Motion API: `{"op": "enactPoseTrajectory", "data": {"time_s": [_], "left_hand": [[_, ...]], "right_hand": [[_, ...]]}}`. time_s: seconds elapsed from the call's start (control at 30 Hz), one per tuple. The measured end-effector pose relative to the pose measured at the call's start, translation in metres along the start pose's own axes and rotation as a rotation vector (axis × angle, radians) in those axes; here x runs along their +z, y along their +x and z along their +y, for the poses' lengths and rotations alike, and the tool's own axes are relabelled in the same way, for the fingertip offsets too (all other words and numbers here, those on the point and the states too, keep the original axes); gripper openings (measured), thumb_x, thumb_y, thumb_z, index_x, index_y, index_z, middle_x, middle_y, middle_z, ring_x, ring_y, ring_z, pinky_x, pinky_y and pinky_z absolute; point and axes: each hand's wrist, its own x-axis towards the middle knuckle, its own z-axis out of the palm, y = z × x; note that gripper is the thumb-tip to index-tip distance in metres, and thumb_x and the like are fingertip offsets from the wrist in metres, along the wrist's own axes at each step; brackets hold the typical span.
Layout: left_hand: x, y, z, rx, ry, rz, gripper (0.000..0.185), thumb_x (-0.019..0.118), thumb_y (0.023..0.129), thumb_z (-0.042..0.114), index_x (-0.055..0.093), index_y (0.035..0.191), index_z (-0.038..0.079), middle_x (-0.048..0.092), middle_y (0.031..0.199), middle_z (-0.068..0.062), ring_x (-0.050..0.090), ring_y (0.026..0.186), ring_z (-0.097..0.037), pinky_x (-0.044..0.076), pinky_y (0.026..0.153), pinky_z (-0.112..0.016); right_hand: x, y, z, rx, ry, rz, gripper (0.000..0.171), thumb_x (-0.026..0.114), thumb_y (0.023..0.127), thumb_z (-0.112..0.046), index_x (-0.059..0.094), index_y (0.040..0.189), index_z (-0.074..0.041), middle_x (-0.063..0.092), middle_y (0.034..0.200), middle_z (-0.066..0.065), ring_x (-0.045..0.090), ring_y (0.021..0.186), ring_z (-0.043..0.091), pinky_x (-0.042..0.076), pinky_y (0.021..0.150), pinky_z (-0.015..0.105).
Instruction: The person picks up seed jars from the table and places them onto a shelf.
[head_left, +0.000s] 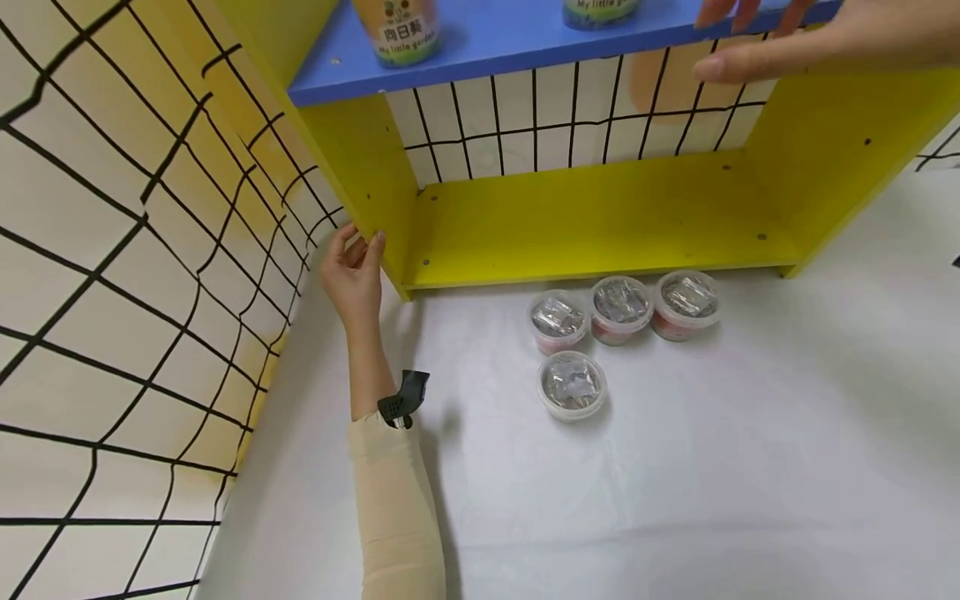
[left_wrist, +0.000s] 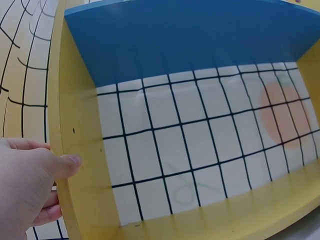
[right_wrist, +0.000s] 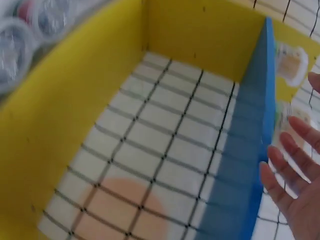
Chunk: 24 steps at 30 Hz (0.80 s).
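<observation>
My left hand [head_left: 354,275] grips the front edge of the yellow side panel [head_left: 392,187] of a small shelf unit. In the left wrist view its thumb lies on the panel's inner face and the fingers go round the outside. Up at the right, my right hand [head_left: 832,46] hovers by the blue shelf board [head_left: 510,54], fingers spread and holding nothing. Two labelled cups, one orange [head_left: 405,33] and one greenish [head_left: 598,12], stand on that board, their tops cut off in the head view. The right wrist view is blurred.
Several lidded tubs with silvery packets stand on the white surface [head_left: 480,500] before the unit; the nearest tub [head_left: 572,385] sits apart in front. Black wire grid [head_left: 150,383] lines the left side. Below the blue board is the yellow bottom board [head_left: 585,221].
</observation>
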Motion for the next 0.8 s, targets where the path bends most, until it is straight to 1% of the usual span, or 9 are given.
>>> {"op": "enactPoseTrajectory", "data": {"time_s": [0.03, 0.1, 0.17, 0.27, 0.37, 0.5, 0.63, 0.73, 0.8], "left_hand": [[0.000, 0.000, 0.001, -0.002, 0.000, 0.000, 0.031, 0.069, 0.082, 0.006, 0.062, 0.109, -0.007, 0.064, 0.109, -0.020, 0.066, 0.095, -0.023, 0.053, 0.083, -0.027], [0.000, 0.004, -0.006, -0.003, -0.004, 0.011, 0.030, 0.070, 0.082, 0.008, 0.063, 0.108, -0.004, 0.066, 0.107, -0.017, 0.067, 0.093, -0.020, 0.053, 0.082, -0.027], [0.001, 0.007, -0.014, -0.007, -0.008, 0.020, 0.028, 0.071, 0.081, 0.011, 0.065, 0.106, 0.000, 0.067, 0.106, -0.014, 0.067, 0.091, -0.017, 0.053, 0.081, -0.026], [0.002, 0.011, -0.025, -0.015, -0.018, 0.031, 0.026, 0.072, 0.080, 0.014, 0.067, 0.103, 0.005, 0.068, 0.103, -0.010, 0.068, 0.089, -0.014, 0.054, 0.080, -0.026], [0.002, 0.010, -0.025, -0.026, -0.022, 0.020, 0.026, 0.072, 0.080, 0.013, 0.067, 0.104, 0.003, 0.068, 0.104, -0.012, 0.068, 0.089, -0.014, 0.054, 0.079, -0.026], [0.002, 0.010, -0.024, -0.023, -0.023, 0.003, 0.031, 0.072, 0.080, 0.013, 0.065, 0.108, 0.001, 0.067, 0.107, -0.014, 0.067, 0.092, -0.017, 0.054, 0.080, -0.027], [0.001, 0.010, -0.025, -0.019, -0.014, -0.003, 0.032, 0.071, 0.081, 0.014, 0.064, 0.109, 0.000, 0.067, 0.108, -0.013, 0.067, 0.093, -0.018, 0.054, 0.081, -0.027], [0.001, 0.010, -0.025, -0.007, -0.007, 0.000, 0.032, 0.072, 0.081, 0.016, 0.064, 0.108, 0.001, 0.067, 0.107, -0.012, 0.067, 0.093, -0.017, 0.054, 0.081, -0.027], [0.001, 0.010, -0.025, 0.003, -0.001, 0.002, 0.031, 0.072, 0.081, 0.017, 0.065, 0.107, 0.001, 0.067, 0.107, -0.011, 0.067, 0.092, -0.016, 0.054, 0.080, -0.027]], "right_hand": [[0.001, -0.003, -0.004, -0.020, 0.006, -0.009, 0.043, 0.077, 0.076, -0.027, 0.059, 0.115, -0.022, 0.055, 0.103, -0.004, 0.047, 0.084, 0.009, 0.038, 0.068, 0.010], [0.006, -0.008, -0.011, -0.067, 0.014, -0.005, 0.041, 0.077, 0.075, -0.024, 0.061, 0.113, -0.021, 0.055, 0.103, -0.007, 0.047, 0.084, 0.007, 0.038, 0.068, 0.007], [0.013, -0.018, -0.025, -0.150, 0.033, 0.006, 0.039, 0.080, 0.072, -0.021, 0.064, 0.107, -0.021, 0.056, 0.097, -0.012, 0.049, 0.083, 0.003, 0.040, 0.067, 0.003], [0.026, -0.030, -0.039, -0.251, 0.046, -0.006, 0.042, 0.083, 0.068, -0.018, 0.064, 0.105, -0.019, 0.057, 0.097, -0.016, 0.048, 0.085, -0.002, 0.040, 0.069, 0.001], [0.035, -0.040, -0.054, -0.317, 0.092, -0.031, 0.043, 0.085, 0.064, -0.017, 0.065, 0.102, -0.019, 0.059, 0.095, -0.015, 0.049, 0.085, -0.004, 0.040, 0.069, 0.001], [0.046, -0.049, -0.073, -0.400, 0.157, -0.062, 0.043, 0.085, 0.063, -0.018, 0.065, 0.101, -0.018, 0.060, 0.096, -0.013, 0.049, 0.084, -0.004, 0.042, 0.069, 0.004], [0.062, -0.059, -0.083, -0.431, 0.184, -0.128, 0.041, 0.084, 0.065, -0.024, 0.064, 0.101, -0.021, 0.060, 0.096, -0.016, 0.048, 0.083, -0.002, 0.046, 0.064, 0.014], [0.074, -0.067, -0.088, -0.400, 0.186, -0.211, 0.037, 0.081, 0.070, -0.032, 0.063, 0.101, -0.025, 0.058, 0.098, -0.019, 0.049, 0.081, -0.001, 0.049, 0.061, 0.019], [0.081, -0.072, -0.092, -0.375, 0.180, -0.264, 0.035, 0.077, 0.072, -0.038, 0.062, 0.101, -0.027, 0.056, 0.098, -0.019, 0.049, 0.078, 0.000, 0.049, 0.060, 0.020]]}}
